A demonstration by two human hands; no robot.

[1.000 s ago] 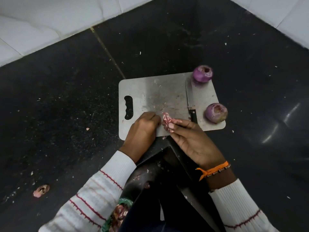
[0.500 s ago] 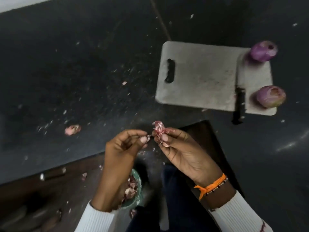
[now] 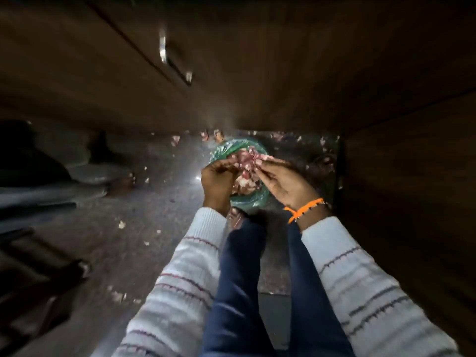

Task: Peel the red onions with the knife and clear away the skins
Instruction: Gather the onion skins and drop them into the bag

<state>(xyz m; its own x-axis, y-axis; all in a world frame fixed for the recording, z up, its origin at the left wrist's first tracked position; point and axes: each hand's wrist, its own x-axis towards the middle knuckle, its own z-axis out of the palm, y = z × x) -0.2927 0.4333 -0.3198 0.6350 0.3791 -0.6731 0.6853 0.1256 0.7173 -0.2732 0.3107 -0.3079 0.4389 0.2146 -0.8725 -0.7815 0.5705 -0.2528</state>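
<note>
A green-lined bin (image 3: pixel 253 200) stands on the floor under the counter, with a heap of red onion skins (image 3: pixel 243 180) in it. My right hand (image 3: pixel 286 182) is over the bin's right side, its fingertips pinched on a bunch of onion skins (image 3: pixel 253 157) above the bin. My left hand (image 3: pixel 217 180) is over the bin's left rim, with fingers curled and pinched on a small scrap right by that bunch. The onions, the knife and the cutting board are out of view.
Brown cabinet doors with a metal handle (image 3: pixel 175 63) fill the top, and a cabinet side (image 3: pixel 401 191) stands on the right. Loose skin scraps (image 3: pixel 121 224) dot the floor. Dark flat objects (image 3: pixel 85 171) lie at the left. My legs in blue trousers (image 3: pixel 239 279) stand below the bin.
My view swung from the counter down to the floor. Both hands carried the skins off the cutting board, down past the counter edge, to over the bin.
</note>
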